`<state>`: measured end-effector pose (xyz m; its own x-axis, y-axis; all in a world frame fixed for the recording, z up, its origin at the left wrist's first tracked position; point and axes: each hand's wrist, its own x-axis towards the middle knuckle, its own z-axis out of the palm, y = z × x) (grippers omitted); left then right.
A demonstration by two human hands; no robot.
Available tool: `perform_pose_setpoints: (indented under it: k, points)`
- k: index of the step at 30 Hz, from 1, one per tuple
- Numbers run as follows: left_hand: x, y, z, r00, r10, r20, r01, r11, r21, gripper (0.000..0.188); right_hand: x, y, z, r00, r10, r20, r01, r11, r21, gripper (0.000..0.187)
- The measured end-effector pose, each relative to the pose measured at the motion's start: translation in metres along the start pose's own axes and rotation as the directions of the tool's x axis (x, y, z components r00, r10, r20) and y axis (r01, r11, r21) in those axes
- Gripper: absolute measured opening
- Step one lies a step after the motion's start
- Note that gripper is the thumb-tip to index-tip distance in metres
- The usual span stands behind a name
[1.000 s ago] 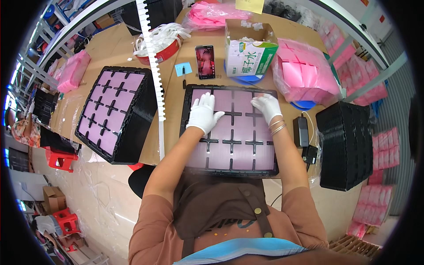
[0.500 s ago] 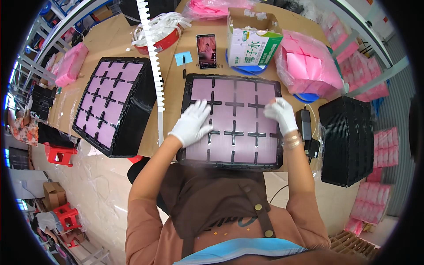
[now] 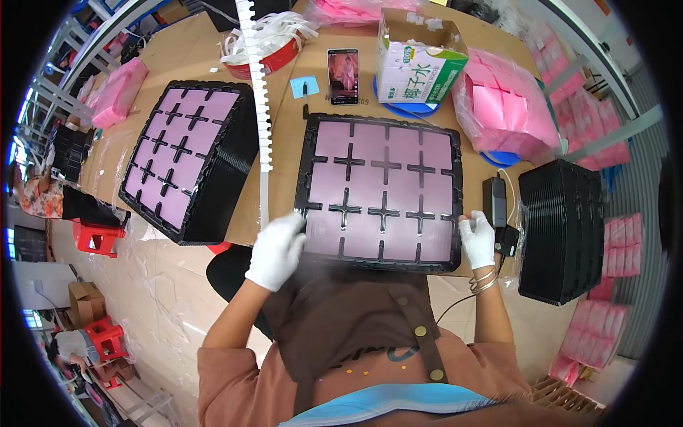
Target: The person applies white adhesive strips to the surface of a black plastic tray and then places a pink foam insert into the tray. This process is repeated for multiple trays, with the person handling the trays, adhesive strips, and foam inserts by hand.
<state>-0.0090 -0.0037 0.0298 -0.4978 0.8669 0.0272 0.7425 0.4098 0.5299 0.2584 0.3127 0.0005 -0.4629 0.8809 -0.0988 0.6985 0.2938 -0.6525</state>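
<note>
Black partitioned tray (image 3: 457, 186), one: lay flat on the brown-covered bench (image 3: 284, 160), directly before the person; cells filled with pale pink panels (image 3: 405, 238), set off by black cross-shaped dividers (image 3: 384, 211).

Left hand (image 3: 277, 249), white-gloved: stood at the tray's near left edge, fingers close together and lightly bent; whether they gripped the rim could not be told.

Right hand (image 3: 478, 238), likewise gloved (silver bangles (image 3: 484, 282) at the wrist): stood at the tray's right edge toward the near corner, fingers curled inward; a hold on the rim could not be confirmed.

Right of the tray: black power adapter (image 3: 493, 199) with cable; beyond it, a tall stack of black trays (image 3: 562, 235).

Left of the tray: upright white notched strip (image 3: 260, 107); past it, a second stack of trays (image 3: 228, 160), its top showing the same pink cells.

Behind the tray: black pen (image 3: 306, 108), its upper end over a blue sticky note (image 3: 303, 87); smartphone (image 3: 343, 76), screen lit; open white-and-green carton (image 3: 409, 75); clear-wrapped pink bundle (image 3: 501, 107); red container (image 3: 267, 60) of white strips (image 3: 260, 35).

Floor, far left: red stool (image 3: 99, 237).
</note>
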Motion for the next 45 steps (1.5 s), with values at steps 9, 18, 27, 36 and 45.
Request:
perform_pose_setpoints:
  k: [9,18,27,36,45]
  points:
    - [0.006,-0.010,0.049,0.799,-0.454,-0.394,0.361,0.886,-0.289,0.031,0.002,0.036,0.025,0.950,-0.160,-0.266,0.196,0.974,0.113,0.028]
    - [-0.089,-0.020,-0.089,0.450,-0.691,-0.565,-0.160,0.560,-0.813,0.037,-0.007,-0.142,0.056,0.875,-0.475,0.089,0.321,0.709,0.628,0.047]
    - [-0.095,-0.189,-0.103,0.096,-0.814,-0.573,-0.143,0.558,-0.817,0.039,0.033,-0.256,0.315,0.559,-0.256,0.788,-0.673,0.414,0.613,0.027]
    - [-0.057,-0.169,-0.087,0.009,-0.835,-0.550,-0.104,0.546,-0.831,0.059,-0.009,-0.255,0.249,0.678,-0.289,0.675,-0.656,0.176,0.734,0.009]
    - [-0.049,-0.156,-0.074,-0.008,-0.740,-0.673,0.029,0.672,-0.740,0.063,-0.015,-0.227,0.185,0.697,-0.284,0.659,-0.600,0.273,0.752,0.015]
